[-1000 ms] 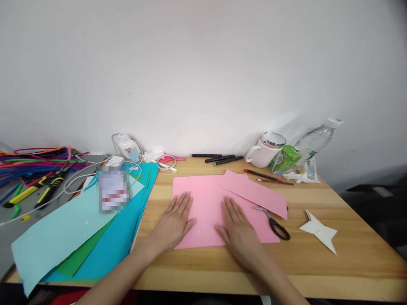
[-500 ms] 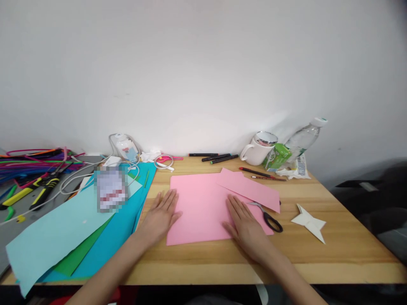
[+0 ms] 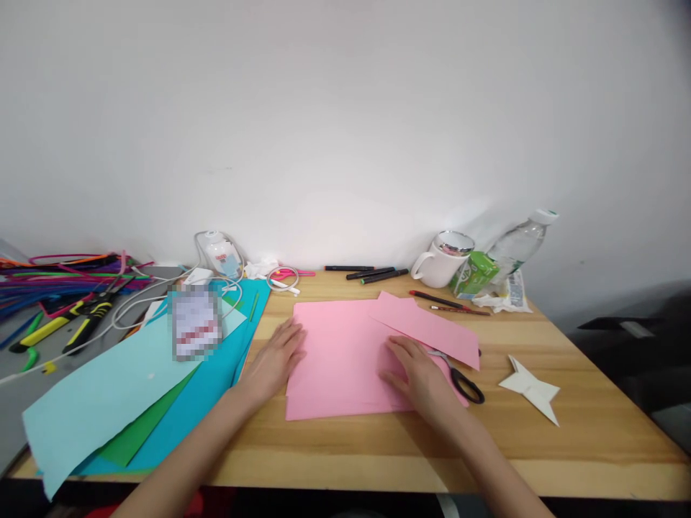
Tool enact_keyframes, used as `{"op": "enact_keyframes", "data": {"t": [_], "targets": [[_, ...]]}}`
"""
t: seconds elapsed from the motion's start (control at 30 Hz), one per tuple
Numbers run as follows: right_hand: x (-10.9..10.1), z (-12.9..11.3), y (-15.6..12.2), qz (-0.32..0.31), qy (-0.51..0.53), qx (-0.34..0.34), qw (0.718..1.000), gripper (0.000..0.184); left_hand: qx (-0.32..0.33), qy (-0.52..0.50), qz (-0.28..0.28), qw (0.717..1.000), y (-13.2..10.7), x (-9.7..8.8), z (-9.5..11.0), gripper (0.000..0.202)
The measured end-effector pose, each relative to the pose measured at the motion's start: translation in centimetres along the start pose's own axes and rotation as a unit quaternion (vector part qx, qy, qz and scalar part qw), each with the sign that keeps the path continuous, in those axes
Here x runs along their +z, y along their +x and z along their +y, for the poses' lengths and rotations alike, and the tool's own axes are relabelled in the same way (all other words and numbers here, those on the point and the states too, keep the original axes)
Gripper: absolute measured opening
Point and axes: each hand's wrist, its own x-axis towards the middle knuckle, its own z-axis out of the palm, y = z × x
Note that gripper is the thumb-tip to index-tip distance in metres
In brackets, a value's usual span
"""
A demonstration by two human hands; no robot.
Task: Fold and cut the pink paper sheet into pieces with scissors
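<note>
Pink paper sheets (image 3: pixel 340 352) lie flat in the middle of the desk, with a lower layer's edge showing at the near left. My left hand (image 3: pixel 276 363) rests at their left edge, its fingertips touching the paper and nothing gripped. On the right part of the sheets is my right hand (image 3: pixel 419 370), fingers apart and slightly bent. A narrower pink strip (image 3: pixel 432 327) lies slantwise over the far right corner, covering part of the scissors (image 3: pixel 467 386). Just right of the scissors is a folded white paper star (image 3: pixel 530 389).
Left: blue sheets (image 3: pixel 186 410), a pale-blue sheet (image 3: pixel 108 406), a blurred-out phone-like object (image 3: pixel 195 324), a cable and pliers (image 3: pixel 89 327). Along the wall: a white bottle (image 3: pixel 223 253), markers (image 3: pixel 372 274), a mug (image 3: pixel 440 262), a green carton (image 3: pixel 475 273) and a leaning clear bottle (image 3: pixel 518 248).
The top pink sheet has slid slightly away from me, so a lower layer's edge now shows at the near side. My fingers are more bent. The whole view has shifted a little.
</note>
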Motion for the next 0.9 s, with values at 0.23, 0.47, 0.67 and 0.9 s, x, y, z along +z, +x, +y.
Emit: {"op": "enact_keyframes", "data": {"t": [0.23,0.47,0.67,0.9], "targets": [[-0.5,0.5,1.0,-0.020,0.039,0.015,0.999,0.042,-0.014,-0.021,0.001,1.000,0.0,0.3,-0.6,0.044],[-1.3,-0.3,2.0,-0.045,0.070,0.063,0.995,0.057,-0.016,-0.016,0.015,1.000,-0.3,0.6,-0.5,0.042],[-1.6,-1.0,2.0,-0.023,0.113,0.104,0.988,0.033,-0.015,-0.003,0.036,0.999,-0.4,0.8,-0.2,0.039],[-0.5,-1.6,1.5,0.044,0.117,0.146,0.981,0.017,-0.015,0.009,0.088,0.996,-0.4,0.0,2.5,0.040]]}}
